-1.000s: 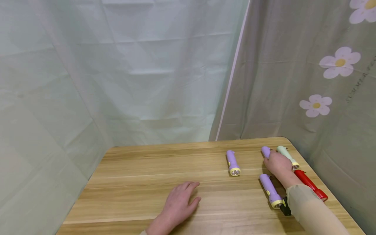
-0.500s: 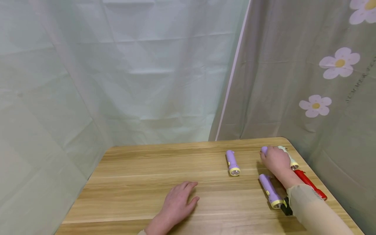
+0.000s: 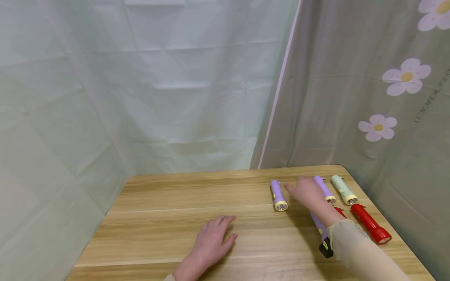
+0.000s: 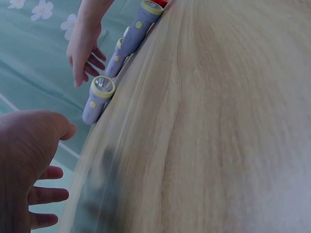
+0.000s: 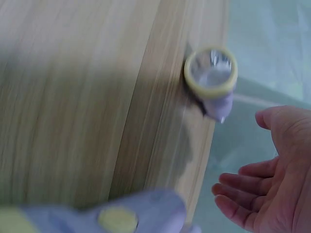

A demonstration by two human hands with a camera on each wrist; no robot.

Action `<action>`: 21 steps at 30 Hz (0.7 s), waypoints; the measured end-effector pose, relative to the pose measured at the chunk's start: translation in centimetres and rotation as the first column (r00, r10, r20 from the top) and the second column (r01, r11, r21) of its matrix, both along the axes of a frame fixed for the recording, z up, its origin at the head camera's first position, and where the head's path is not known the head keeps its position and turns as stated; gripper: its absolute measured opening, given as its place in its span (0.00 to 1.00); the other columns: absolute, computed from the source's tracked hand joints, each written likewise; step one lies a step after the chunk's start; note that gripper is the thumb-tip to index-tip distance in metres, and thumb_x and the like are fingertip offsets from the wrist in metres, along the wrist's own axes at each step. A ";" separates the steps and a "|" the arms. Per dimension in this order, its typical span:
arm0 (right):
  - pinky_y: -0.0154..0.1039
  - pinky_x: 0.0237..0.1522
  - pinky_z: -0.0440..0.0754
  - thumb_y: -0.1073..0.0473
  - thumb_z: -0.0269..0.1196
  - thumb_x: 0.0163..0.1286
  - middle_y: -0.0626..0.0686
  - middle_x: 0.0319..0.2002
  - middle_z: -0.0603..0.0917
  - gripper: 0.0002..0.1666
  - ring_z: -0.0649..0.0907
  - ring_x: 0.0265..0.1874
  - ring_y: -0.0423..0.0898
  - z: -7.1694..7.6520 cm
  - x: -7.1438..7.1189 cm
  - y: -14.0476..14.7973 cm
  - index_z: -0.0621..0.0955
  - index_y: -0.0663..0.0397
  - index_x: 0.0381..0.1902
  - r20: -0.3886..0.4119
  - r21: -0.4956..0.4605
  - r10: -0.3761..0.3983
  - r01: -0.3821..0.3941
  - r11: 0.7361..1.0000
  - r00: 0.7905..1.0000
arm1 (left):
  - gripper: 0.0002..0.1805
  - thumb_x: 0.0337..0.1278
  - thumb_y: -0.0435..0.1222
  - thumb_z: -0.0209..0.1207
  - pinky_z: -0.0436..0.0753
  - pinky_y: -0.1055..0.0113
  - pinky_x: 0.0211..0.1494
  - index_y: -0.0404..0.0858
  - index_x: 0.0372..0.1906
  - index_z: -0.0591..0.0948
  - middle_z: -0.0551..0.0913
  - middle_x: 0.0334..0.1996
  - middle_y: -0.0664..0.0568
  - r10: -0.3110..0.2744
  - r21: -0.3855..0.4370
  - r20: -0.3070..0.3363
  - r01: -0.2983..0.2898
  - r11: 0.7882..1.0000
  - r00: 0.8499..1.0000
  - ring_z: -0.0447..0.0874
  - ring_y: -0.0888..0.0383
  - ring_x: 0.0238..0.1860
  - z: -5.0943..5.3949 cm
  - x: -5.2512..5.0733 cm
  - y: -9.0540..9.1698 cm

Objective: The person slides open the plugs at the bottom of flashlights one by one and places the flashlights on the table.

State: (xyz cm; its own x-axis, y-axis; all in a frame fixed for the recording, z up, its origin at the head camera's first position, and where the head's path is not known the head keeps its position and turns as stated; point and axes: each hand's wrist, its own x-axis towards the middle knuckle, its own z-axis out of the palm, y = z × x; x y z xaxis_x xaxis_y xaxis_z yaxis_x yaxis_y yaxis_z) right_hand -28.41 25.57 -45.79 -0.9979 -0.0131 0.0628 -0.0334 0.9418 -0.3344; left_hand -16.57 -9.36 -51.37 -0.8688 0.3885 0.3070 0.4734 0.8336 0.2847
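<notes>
My right hand [image 3: 306, 192] hovers with loosely spread fingers beside a lone purple flashlight [image 3: 277, 194] with a yellow head. The right wrist view shows that hand [image 5: 279, 174] holding nothing, a gap between its fingers and the flashlight [image 5: 212, 73]. Just right of the hand lies a second purple flashlight [image 3: 322, 188], next to a pale green one [image 3: 342, 188]. Under the forearm, another purple flashlight [image 3: 317, 224] is partly hidden. My left hand [image 3: 212, 240] is low over the table's middle, fingers relaxed and holding nothing; no flashlight is within its reach.
A red flashlight [image 3: 369, 223] lies by the right edge of the wooden table [image 3: 158, 222]. Part of another red item [image 3: 340, 212] shows behind my forearm. Curtains [image 3: 197, 97] hang close behind the table. A black device [image 3: 326, 248] sits at my right wrist.
My right hand has come off the second purple flashlight and moved left toward the lone one. That flashlight and the green one now show fully. The left hand stays nearly still.
</notes>
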 end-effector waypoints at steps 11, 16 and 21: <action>0.49 0.26 0.77 0.32 0.59 0.71 0.53 0.25 0.81 0.32 0.79 0.25 0.52 -0.3 0.1 -4.2 0.76 0.52 0.22 0.082 0.024 0.060 -0.062 0.998 0.995 | 0.28 0.68 0.52 0.62 0.77 0.47 0.62 0.46 0.68 0.76 0.80 0.60 0.50 0.002 0.005 0.012 -0.002 1.000 1.000 0.80 0.50 0.59 -0.1 -0.1 0.1; 0.48 0.25 0.77 0.31 0.60 0.69 0.53 0.27 0.80 0.30 0.79 0.26 0.51 -0.5 0.0 -5.3 0.76 0.52 0.25 0.126 0.051 0.033 -0.040 0.998 0.992 | 0.29 0.67 0.52 0.62 0.77 0.47 0.63 0.45 0.68 0.76 0.80 0.61 0.50 -0.001 0.008 0.003 0.001 1.000 1.000 0.79 0.50 0.60 -0.3 -0.1 0.2; 0.46 0.27 0.78 0.30 0.60 0.67 0.54 0.28 0.80 0.31 0.79 0.27 0.51 -0.9 -0.4 -5.7 0.76 0.52 0.27 0.167 0.083 0.002 -0.016 0.996 0.986 | 0.29 0.67 0.51 0.62 0.77 0.47 0.63 0.45 0.68 0.76 0.80 0.61 0.51 -0.011 0.013 -0.002 0.011 1.000 1.000 0.79 0.50 0.60 -0.5 -0.1 0.2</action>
